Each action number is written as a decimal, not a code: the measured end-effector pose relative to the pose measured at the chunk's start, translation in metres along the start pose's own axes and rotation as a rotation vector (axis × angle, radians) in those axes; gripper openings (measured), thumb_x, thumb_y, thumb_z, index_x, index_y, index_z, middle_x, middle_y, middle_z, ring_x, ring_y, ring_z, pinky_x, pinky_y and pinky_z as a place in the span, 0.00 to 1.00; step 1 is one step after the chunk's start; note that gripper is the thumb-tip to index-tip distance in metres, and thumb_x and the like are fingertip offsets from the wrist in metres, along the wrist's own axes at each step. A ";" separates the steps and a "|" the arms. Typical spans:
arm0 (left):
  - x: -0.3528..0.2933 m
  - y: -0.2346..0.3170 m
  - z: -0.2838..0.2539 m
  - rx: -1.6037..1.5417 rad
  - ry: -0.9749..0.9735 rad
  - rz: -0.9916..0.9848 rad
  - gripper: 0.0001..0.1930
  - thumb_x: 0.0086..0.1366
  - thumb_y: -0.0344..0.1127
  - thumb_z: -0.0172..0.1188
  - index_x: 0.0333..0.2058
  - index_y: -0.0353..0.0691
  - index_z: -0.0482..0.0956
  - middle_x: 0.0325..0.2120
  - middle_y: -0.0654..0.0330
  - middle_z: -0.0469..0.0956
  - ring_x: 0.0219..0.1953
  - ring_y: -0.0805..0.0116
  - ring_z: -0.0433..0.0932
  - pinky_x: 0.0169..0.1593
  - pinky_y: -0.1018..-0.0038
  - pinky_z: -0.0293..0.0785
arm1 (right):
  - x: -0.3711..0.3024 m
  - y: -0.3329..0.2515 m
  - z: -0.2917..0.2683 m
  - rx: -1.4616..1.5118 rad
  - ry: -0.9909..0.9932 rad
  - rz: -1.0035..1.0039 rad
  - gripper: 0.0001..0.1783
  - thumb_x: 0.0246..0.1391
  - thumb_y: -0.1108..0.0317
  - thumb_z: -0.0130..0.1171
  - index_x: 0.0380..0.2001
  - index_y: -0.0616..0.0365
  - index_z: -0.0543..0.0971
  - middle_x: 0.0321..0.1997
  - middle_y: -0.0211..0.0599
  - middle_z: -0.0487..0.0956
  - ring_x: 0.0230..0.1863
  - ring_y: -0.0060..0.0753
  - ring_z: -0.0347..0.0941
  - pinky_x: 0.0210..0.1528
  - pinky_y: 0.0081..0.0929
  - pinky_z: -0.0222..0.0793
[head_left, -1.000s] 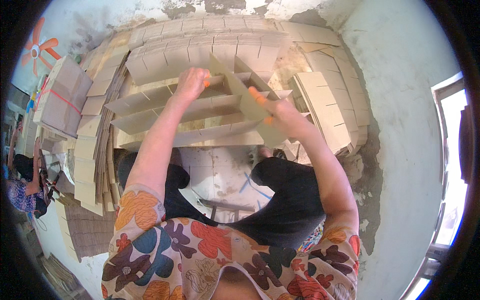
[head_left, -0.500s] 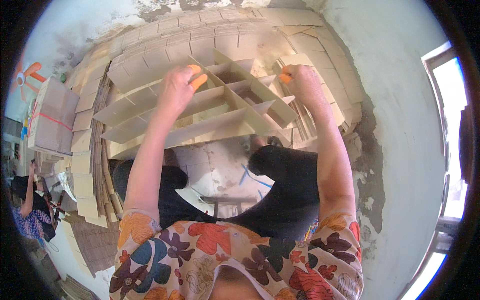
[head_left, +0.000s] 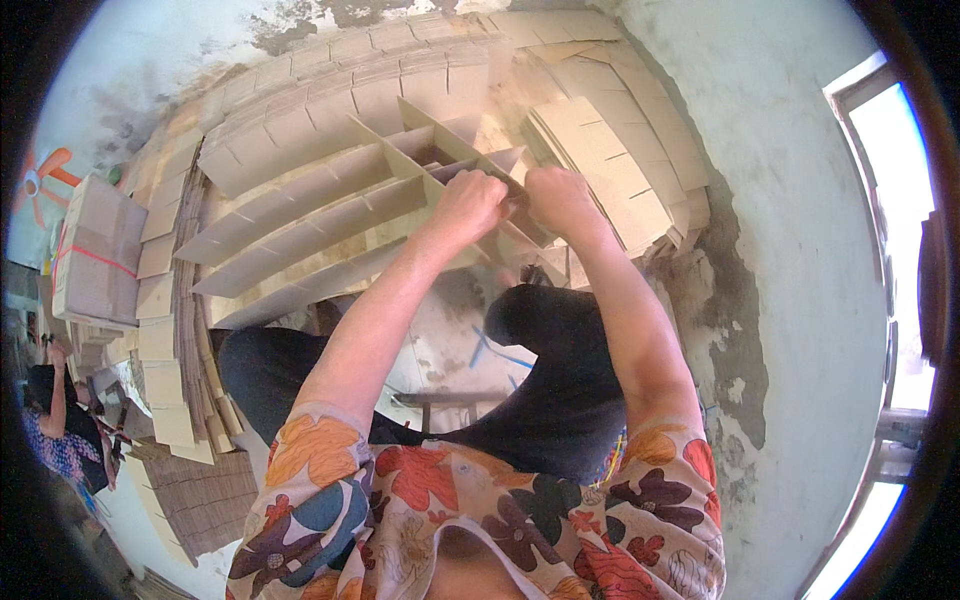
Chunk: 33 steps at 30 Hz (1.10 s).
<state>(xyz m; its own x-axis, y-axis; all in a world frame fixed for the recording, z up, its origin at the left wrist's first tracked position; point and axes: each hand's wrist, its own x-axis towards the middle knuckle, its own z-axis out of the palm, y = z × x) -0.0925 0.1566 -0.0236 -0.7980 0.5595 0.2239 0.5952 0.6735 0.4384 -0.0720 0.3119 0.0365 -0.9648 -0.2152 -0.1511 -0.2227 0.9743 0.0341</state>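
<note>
- Left hand [head_left: 473, 207]: curled, knuckles up, at the right-hand end of the divider; its fingertips are hidden, so whether it pinches the board cannot be told
- Right hand [head_left: 560, 203]: curled, just beside the left hand, close to the outer cross strip; fingertips likewise hidden, grip cannot be told
- Cardboard divider [head_left: 340, 224]: one, partly assembled, standing on edge in front of the person, above and beyond the knees; three long slotted strips run left to right, the nearest being the front strip [head_left: 320, 278]
- Inner cross strip [head_left: 402, 160]: one, set across the long strips toward their right-hand ends
- Outer cross strip [head_left: 462, 150]: one, to the right of the inner one, its near part running down by both hands
- Rear stack [head_left: 370, 85]: slotted cardboard strips in long rows, beyond the divider
- Right-hand pile [head_left: 610, 165]: flat slotted strips, lying beside the divider
- Left-hand stack [head_left: 157, 300]: slotted strips in a column, left of the divider
- Lower stack [head_left: 200, 490]: slotted strips, lower left
- Carton [head_left: 98, 255]: brown, bound with a red strap, at the left
- Fan [head_left: 40, 185]: orange blades, behind the carton
- Co-worker [head_left: 65, 435]: one, at the far left edge, patterned garment
- Wall [head_left: 800, 300]: pale, plaster peeling, at the right
</note>
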 end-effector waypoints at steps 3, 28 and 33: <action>0.000 0.000 -0.005 -0.004 -0.004 0.122 0.12 0.52 0.42 0.66 0.24 0.37 0.81 0.21 0.46 0.77 0.29 0.46 0.78 0.34 0.58 0.74 | 0.004 0.010 0.007 -0.009 -0.015 0.014 0.09 0.45 0.65 0.62 0.28 0.59 0.81 0.33 0.49 0.81 0.39 0.49 0.79 0.40 0.41 0.75; 0.009 -0.065 -0.049 -0.084 0.125 -0.054 0.10 0.51 0.35 0.67 0.29 0.36 0.81 0.24 0.46 0.77 0.31 0.48 0.77 0.36 0.59 0.72 | 0.056 -0.026 0.009 0.269 0.159 0.050 0.09 0.43 0.65 0.62 0.28 0.57 0.82 0.32 0.46 0.81 0.37 0.46 0.79 0.40 0.39 0.74; -0.044 -0.053 -0.105 -0.115 0.514 -0.014 0.12 0.53 0.34 0.68 0.36 0.39 0.81 0.27 0.56 0.79 0.34 0.58 0.78 0.40 0.64 0.72 | 0.019 0.059 -0.016 0.592 0.297 0.177 0.15 0.43 0.54 0.65 0.26 0.55 0.83 0.30 0.48 0.81 0.35 0.45 0.78 0.38 0.39 0.72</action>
<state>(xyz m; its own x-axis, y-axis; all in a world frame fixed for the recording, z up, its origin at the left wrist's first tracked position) -0.0991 0.0450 0.0349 -0.7664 0.2220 0.6028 0.5928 0.6059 0.5305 -0.1054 0.3644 0.0516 -0.9959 0.0233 0.0871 -0.0260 0.8506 -0.5252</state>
